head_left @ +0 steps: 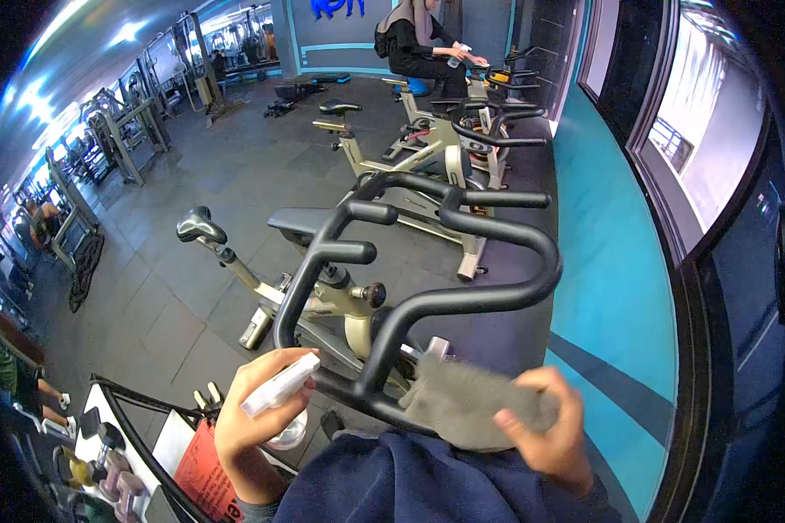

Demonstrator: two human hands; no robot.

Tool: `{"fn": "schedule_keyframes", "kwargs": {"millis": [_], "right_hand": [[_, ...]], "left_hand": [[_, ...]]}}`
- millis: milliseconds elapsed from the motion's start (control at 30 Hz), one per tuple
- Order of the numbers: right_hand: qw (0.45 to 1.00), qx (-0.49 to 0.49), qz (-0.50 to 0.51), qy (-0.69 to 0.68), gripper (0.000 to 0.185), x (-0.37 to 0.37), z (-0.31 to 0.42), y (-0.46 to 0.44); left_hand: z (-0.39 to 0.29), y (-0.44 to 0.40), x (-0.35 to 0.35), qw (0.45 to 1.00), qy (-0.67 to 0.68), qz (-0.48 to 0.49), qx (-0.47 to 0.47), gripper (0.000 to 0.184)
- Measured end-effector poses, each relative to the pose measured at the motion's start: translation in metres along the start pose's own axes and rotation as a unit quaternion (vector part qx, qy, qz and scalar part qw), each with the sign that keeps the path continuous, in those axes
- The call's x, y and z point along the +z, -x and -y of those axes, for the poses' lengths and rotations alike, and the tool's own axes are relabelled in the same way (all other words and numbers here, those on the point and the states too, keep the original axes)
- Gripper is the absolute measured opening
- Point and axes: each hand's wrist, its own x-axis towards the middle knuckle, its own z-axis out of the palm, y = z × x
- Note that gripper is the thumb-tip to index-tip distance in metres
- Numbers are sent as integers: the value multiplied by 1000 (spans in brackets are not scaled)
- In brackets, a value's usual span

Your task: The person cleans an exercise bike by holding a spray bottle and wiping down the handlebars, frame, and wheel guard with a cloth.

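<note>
The left hand (242, 420) is gripping the bottle (281, 384), with the fingers closing around its white head; the clear lower part is showing below the hand. The bottle is sitting in front of the person, left of the handlebar's near end. The right hand (556, 429) is gripping the cloth (462, 405) at its right end, with the thumb pressing on the near face. The grey cloth is extending left from the hand and overlapping the near part of the handlebar (467, 302) in view; whether the 2 are touching cannot be told.

The black handlebar is curving away between and beyond both hands. Its bike is standing on the floor (148, 296), with a saddle (201, 225) rising at the left. At least 2 more bikes (423, 202) are standing farther off. A teal wall (619, 288) is running along the right side. At the near left, a red sheet (208, 471) is lying beside several dumbbells (129, 492). At the far end, 1 other person (414, 48) is holding a second bottle (455, 57).
</note>
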Motion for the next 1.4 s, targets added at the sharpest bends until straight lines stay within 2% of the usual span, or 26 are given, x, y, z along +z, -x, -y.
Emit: {"fn": "schedule_keyframes", "kwargs": {"millis": [33,67,167,233,300,333,400,433,500,567,633,667,767,867,900,1000,1067,1167,1233,1300,1400], "right_hand": [[999,19,-33,-4,26,-8,-2,0],[986,109,-44,-118,23,-10,-12,1],[930,163,-84,-317,21,16,-28,-9],[948,146,-36,-281,24,36,-29,-11],[952,113,73,-276,27,39,-35,-18],[950,111,80,-280,27,40,-38,-21],[982,65,78,-161,29,43,-41,-22],[992,-18,83,-89,30,46,-40,-25],[978,-110,154,-89,31,49,-40,-27],[970,-125,185,-94,33,53,-42,-26],[973,-89,201,-66,33,52,-46,-24],[973,-88,205,-65,33,52,-46,-22],[976,-71,193,-73,33,52,-47,-26],[969,-96,202,-106,34,50,-44,-25],[968,-95,205,-107,34,48,-43,-22],[968,-49,198,-147,34,39,-40,-24],[978,-67,131,-145,33,32,-39,-30],[969,-11,117,-217,34,14,-50,-47],[954,7,83,-288,32,-6,-52,-68],[906,100,7,-410,40,-22,-54,-78],[888,73,-11,-454,49,-50,-72,-100]], "left_hand": [[-5,1,4,1000,1,-3,-1,44],[-11,1,9,1000,6,-18,-10,44],[-18,4,15,999,7,-48,1,46],[-28,9,14,997,6,-71,-27,47],[-35,11,11,995,11,-88,-51,48],[-37,14,8,995,8,-85,-52,47],[-39,15,1,995,-4,-80,-53,47],[-40,14,-2,995,-7,-82,-53,47],[-42,10,-11,995,-16,-81,-56,46],[-39,4,-19,990,62,-103,-79,46],[-51,-7,-26,987,44,-134,-75,46],[-54,-12,-28,986,41,-157,-38,48],[-74,-27,-30,959,103,-264,-14,54],[-87,-45,-21,931,106,-339,83,62],[-94,-50,-15,923,95,-365,81,64],[-104,-65,4,901,103,-407,106,62],[-108,-73,15,892,96,-422,130,59],[-110,-77,31,887,74,-426,163,57],[-113,-79,43,881,60,-439,165,55],[-119,-86,56,876,-12,-451,171,53],[-132,-94,75,855,-8,-486,180,51]]}}
